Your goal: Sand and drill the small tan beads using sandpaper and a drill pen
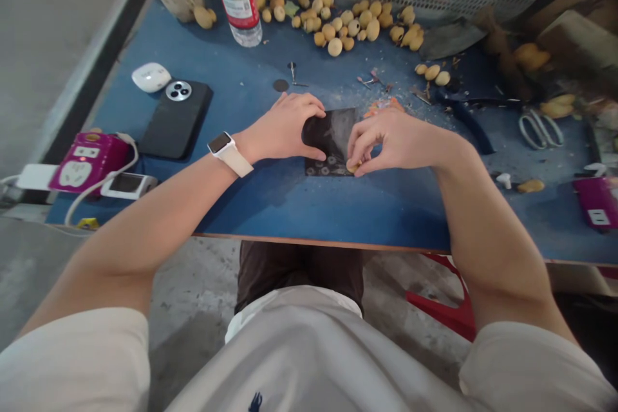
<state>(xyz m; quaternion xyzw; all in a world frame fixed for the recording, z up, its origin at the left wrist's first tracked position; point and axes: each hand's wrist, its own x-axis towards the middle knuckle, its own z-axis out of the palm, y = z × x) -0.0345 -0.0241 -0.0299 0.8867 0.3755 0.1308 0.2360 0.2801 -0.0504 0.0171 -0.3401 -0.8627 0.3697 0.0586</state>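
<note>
A dark square sheet [333, 135] with pale scuffs and ring-shaped marks lies flat on the blue table. My left hand [294, 125] rests at its left edge, thumb and fingers spread apart and touching it. Over the sheet's lower right corner, my right hand [381, 141] is closed in a pinch on a small yellowish piece [354, 168]; the fingers cover most of it, so its kind is unclear. Behind the right hand lies a small orange heap [383, 107], partly hidden. A dark round disc [280, 85] and a small metal bit [292, 71] are beyond my left hand.
Several tan gourd-like pieces [335, 47] line the back by a bottle [241, 6]. At left are a phone [176, 122], a white case [151, 78] and a purple power strip [89, 161]. Pliers [470, 122] and scissors [541, 129] lie at right.
</note>
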